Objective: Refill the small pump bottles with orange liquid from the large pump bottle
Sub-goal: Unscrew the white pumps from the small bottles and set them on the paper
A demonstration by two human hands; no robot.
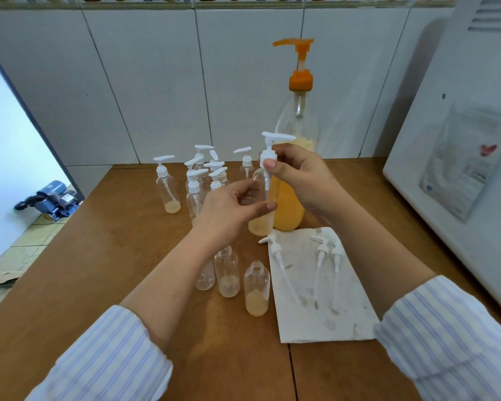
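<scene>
Striped sleeves [446, 322] fill the near edge, over a brown table [99, 285].
Large pump bottle [297, 157], orange pump, stands at the back against the tiles, orange liquid in its lower part.
Paper towel [324, 316], stained, carries three removed pumps [320, 256].
Capped small bottles [197, 180] cluster at back left, nearly empty.
Three open small bottles [256, 287] stand near centre, only residue at the bottom.
Left hand [229, 209]: fingers curled round a small bottle [261, 224], in front of the large one.
Right hand [298, 172]: fingers pinch a white pump [268, 160], its tube still inside that bottle.
Progress: early, by my estimate; pumps coming off, no bottle refilled.
Writing: none legible.
</scene>
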